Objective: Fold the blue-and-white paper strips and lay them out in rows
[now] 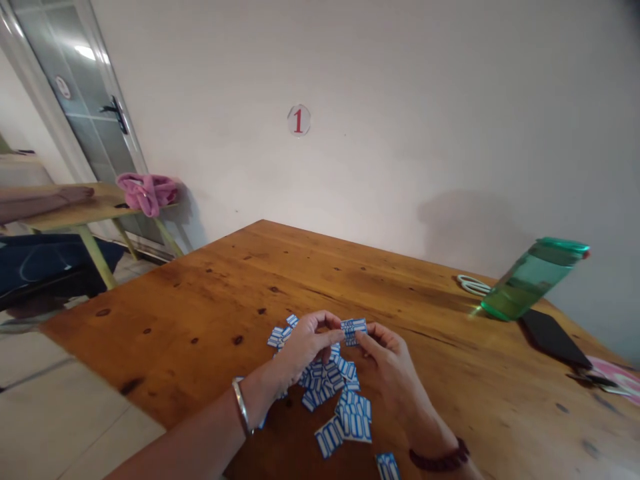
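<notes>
Between my two hands is a small blue-and-white printed card (354, 325), pinched at its left edge by my left hand (313, 340) and at its right edge by my right hand (387, 353). It is held up just above the table; the print is too small to read. A loose heap of similar blue-and-white cards (325, 383) lies below and around my left hand, partly hidden by it. Nearer to me, more cards (355, 417) overlap in a cluster, and a single card (387, 465) lies at the bottom edge of the view.
On the brown wooden table (200, 313), a green bottle (533, 280) stands at the right beside a white cable (473, 285), a dark flat phone-like object (555, 340) and keys (595, 381). At left, another person's arm (45, 200) rests on a second table near a pink cloth (147, 192).
</notes>
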The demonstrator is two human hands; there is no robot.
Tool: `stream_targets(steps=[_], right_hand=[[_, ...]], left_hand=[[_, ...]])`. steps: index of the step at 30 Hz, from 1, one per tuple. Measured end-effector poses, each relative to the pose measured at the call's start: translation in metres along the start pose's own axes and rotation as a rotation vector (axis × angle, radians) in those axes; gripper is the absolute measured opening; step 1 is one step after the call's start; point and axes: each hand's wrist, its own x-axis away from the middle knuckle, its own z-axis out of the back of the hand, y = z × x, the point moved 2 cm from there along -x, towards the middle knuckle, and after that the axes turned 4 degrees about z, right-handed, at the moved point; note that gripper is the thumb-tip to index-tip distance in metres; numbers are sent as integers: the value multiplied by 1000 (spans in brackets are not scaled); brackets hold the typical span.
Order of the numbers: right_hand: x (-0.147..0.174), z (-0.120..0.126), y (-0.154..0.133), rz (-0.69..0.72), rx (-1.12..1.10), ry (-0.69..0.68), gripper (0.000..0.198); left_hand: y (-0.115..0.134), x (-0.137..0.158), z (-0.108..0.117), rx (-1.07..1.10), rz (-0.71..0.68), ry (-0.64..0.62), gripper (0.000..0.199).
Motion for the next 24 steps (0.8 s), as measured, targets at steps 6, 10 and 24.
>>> stream_targets(steps=[6,10,24], right_hand=[[-15,37,-15,257,662,35,17],[-18,51,-1,321,933,54,18],[-15,57,21,398,1216,-138,15]], left_hand=[[40,7,12,-158,-93,43,15],[55,8,3,-414,-268,85,14],[-27,5,-39,-1229,-163,-91,59]])
